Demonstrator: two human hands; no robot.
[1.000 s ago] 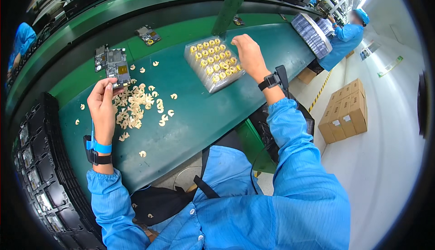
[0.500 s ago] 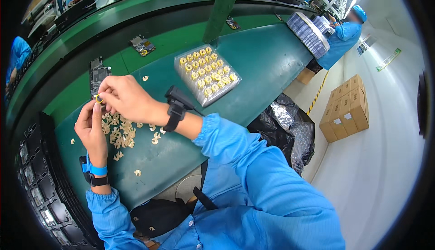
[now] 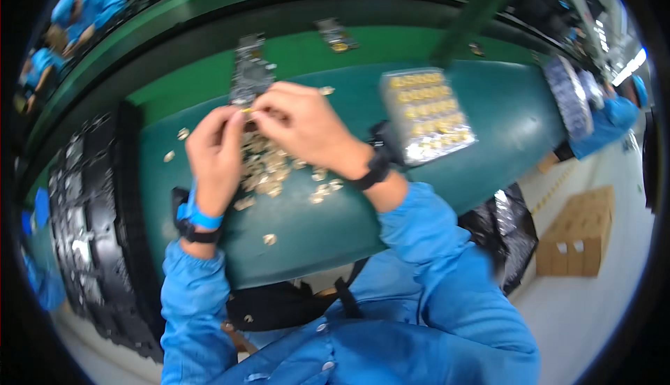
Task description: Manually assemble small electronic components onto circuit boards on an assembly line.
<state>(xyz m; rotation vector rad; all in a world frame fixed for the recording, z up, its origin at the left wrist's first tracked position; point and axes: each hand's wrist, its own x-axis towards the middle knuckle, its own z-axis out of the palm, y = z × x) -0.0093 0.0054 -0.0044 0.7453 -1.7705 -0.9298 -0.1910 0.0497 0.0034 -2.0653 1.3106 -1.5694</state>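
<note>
Over the far left of the green work table, my left hand (image 3: 215,149) and my right hand (image 3: 307,125) meet at their fingertips. Both are closed in a pinch on a small yellow ring-shaped part (image 3: 246,110), largely covered by the fingers and blurred. Just beyond the fingertips lies a dark circuit board (image 3: 252,74) on the green strip. Under and beside my hands spreads a heap of small pale notched pieces (image 3: 269,168). To the right of my right hand sits a clear plastic tray (image 3: 419,156) with rows of yellow ring-shaped parts.
Another circuit board (image 3: 336,36) lies farther along the strip. Black stacked trays (image 3: 98,224) stand at the left. A green post (image 3: 474,18) rises at the back right. Cartons (image 3: 576,235) and a black bag (image 3: 506,235) are on the right. Several co-workers in blue are nearby.
The view has swung left, so the table and tray appear farther right. My hands stay together at the yellow ring and now sit right at the near end of the circuit board.
</note>
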